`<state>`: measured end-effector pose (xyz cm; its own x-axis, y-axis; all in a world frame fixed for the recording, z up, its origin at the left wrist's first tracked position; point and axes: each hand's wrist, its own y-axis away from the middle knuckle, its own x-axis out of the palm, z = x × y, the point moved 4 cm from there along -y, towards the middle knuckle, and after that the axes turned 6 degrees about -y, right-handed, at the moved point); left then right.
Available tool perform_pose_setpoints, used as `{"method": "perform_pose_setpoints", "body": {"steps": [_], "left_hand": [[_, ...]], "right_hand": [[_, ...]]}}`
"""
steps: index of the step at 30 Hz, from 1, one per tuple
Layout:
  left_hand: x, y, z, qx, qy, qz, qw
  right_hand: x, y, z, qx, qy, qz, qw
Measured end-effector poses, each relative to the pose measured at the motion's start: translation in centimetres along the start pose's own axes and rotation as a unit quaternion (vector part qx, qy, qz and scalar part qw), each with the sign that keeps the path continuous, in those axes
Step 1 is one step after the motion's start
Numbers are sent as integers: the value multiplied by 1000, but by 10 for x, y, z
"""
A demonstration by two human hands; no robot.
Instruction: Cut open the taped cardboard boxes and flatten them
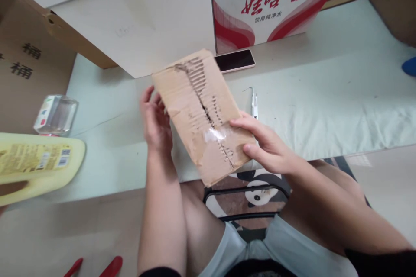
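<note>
A worn brown cardboard box point(201, 117), its top face creased and torn in lines with a shiny patch of clear tape, is tilted above the front of the table. My right hand point(263, 143) grips its lower right corner, thumb and fingers on the edge. Beside the upper left edge is my left hand point(157, 121), fingers apart and curled slightly; part of it is behind the box, and firm contact is not visible. A small white cutter-like tool point(254, 103) lies on the table just right of the box.
A phone point(237, 60) lies behind the box, before a large white carton point(139, 21) and a red-and-white carton point(276, 4). At left are a clear bottle point(56, 114) and a yellow bottle point(42, 164). The pale green table cloth point(325, 91) extends right.
</note>
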<state>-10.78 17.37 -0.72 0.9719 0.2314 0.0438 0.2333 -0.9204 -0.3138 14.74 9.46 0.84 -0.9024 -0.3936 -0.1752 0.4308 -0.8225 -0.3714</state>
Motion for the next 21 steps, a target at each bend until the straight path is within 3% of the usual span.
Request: {"method": "perform_pose_setpoints", "body": {"steps": [3,6,11,16,18,21], "left_hand": [[2,3,-16,108,121,-1,987],[1,5,-17,135,106,31,985],[-10,-3,-5,64,83,-8,994],[-9,-2,-10,-2,-8,-55,998],[-7,0,-14,1,-53,-65,996],[-5,0,-16,3,-92,-60,994]], "right_hand": [[3,2,1,-14,9,24,1000],[2,4,0,-14,17,19,1000],[1,6,-3,17,16,3,1000],[-3,4,-4,45,52,-33,997],[-12,3,-11,96,135,-81,983],[-27,4,-28,230,312,-122,914]]}}
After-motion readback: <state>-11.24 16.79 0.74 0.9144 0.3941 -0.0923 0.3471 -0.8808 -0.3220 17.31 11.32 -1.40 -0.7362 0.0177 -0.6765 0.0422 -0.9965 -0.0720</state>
